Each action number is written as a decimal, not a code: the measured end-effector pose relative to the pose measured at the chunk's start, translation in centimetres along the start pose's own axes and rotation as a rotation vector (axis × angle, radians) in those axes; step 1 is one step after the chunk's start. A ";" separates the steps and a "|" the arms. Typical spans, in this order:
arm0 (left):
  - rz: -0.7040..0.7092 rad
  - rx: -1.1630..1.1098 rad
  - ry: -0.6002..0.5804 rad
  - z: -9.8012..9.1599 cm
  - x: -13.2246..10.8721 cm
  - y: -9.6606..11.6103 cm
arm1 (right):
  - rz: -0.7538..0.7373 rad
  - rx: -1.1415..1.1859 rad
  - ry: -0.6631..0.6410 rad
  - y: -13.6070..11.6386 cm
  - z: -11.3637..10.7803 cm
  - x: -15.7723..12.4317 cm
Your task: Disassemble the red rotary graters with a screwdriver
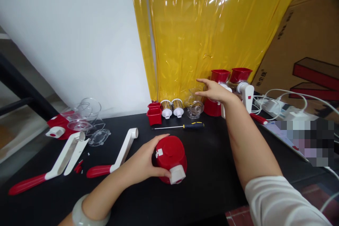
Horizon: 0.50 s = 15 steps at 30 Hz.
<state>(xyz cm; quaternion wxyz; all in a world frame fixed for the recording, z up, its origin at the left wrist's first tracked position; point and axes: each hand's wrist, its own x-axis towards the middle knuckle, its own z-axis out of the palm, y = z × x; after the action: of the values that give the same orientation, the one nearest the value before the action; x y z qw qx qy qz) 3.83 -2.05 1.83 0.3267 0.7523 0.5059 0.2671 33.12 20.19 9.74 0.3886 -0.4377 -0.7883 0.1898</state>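
Note:
My left hand (pixel 145 159) is wrapped round the side of a red rotary grater base (pixel 171 150) on the black table, its thumb by the white knob (pixel 177 174). Fingers apart and holding nothing, my right hand (pixel 213 91) reaches over a clear plastic grater housing (pixel 194 107) near the yellow sheeting. Just left of that housing stand two white-ended grater drums (pixel 166 107) and small red hoppers (pixel 154 116). A screwdriver (pixel 193 125) with a yellow and black handle lies in front of them.
Two assembled red graters (pixel 241 76) stand at the right, beside white cables (pixel 280 102) and a tablet-like panel (pixel 288 141). White crank handles with red grips (pixel 99 171), a red base (pixel 62 123) and clear parts (pixel 84 113) lie at the left.

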 end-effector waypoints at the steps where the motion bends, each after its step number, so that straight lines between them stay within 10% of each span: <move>1: 0.013 -0.003 0.011 0.0 0.0 0.1 | -0.033 0.000 -0.004 -1.1 -0.3 -0.4; 5: 0.054 -0.090 0.153 -1.1 -0.1 0.6 | -0.192 0.104 -0.062 -5.5 -0.8 -2.4; 15: -0.095 -0.114 1.034 -8.7 -3.0 2.3 | -0.434 0.265 -0.448 -11.5 1.7 -6.2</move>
<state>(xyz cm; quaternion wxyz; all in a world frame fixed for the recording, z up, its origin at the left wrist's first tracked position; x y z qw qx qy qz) -2.21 -3.59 8.97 0.0865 0.4795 0.6192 0.6158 27.51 8.78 13.27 0.2909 -0.1528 -0.8973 0.2949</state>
